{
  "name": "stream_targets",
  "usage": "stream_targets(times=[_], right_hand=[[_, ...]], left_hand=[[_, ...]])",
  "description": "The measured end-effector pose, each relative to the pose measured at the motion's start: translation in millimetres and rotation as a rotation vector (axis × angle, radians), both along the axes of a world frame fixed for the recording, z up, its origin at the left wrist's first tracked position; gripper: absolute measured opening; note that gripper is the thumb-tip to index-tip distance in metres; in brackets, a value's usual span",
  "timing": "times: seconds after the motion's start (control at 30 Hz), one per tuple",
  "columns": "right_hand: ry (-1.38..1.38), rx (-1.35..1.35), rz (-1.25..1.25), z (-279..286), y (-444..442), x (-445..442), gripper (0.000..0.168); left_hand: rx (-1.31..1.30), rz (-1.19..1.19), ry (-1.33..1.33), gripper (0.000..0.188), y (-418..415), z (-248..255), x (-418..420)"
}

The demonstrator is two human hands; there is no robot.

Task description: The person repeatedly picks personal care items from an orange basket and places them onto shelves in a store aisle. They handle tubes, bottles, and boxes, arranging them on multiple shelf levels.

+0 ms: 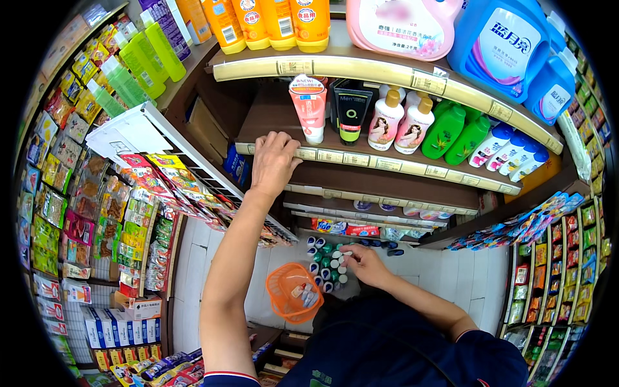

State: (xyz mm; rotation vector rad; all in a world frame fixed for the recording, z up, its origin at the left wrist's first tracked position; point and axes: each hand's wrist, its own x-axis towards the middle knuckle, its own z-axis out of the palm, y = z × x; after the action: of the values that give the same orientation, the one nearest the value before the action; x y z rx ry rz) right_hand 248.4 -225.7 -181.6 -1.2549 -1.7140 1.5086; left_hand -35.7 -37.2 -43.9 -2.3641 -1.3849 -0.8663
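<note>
My left hand (274, 162) rests on the left front edge of a brown shelf, fingers over its price-label strip (338, 157), holding no product. To its right on that shelf stand a pink tube (310, 113), a black tube (352, 113), white bottles with gold caps (385, 123), green bottles (444, 129) and white bottles with blue caps (489, 142). My right hand (365, 263) is low, its fingers at the white-capped bottles (343, 278) among several bottles grouped on the floor. Whether it grips one cannot be told. An orange plastic basket (295, 275) with small packs inside is left of them.
Large detergent jugs (500, 46) and orange bottles (278, 24) stand on the top shelf. A wire rack (193, 150) with hanging snack packets is at the left, close to my left arm. Toothbrush-like blister packs or similar blue packets (527, 217) hang at the right. Tide packs (329, 225) lie low.
</note>
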Motion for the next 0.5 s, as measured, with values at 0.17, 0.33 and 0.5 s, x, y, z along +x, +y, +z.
stream_targets(times=[0.17,0.33,0.5], right_hand=[[0.011,0.054,-0.004,-6.5,-2.5,4.5,0.027],[0.024,0.082,-0.029,-14.0,-2.3,11.8,0.027],[-0.029,0.091,-0.038,-25.0,-7.5,19.9,0.029]], left_hand=[[-0.032,0.021,0.027,0.035,3.8,-0.8,3.9],[-0.024,-0.002,0.027,0.033,5.1,0.4,4.4],[-0.050,0.002,0.044,0.033,5.7,5.4,6.2]])
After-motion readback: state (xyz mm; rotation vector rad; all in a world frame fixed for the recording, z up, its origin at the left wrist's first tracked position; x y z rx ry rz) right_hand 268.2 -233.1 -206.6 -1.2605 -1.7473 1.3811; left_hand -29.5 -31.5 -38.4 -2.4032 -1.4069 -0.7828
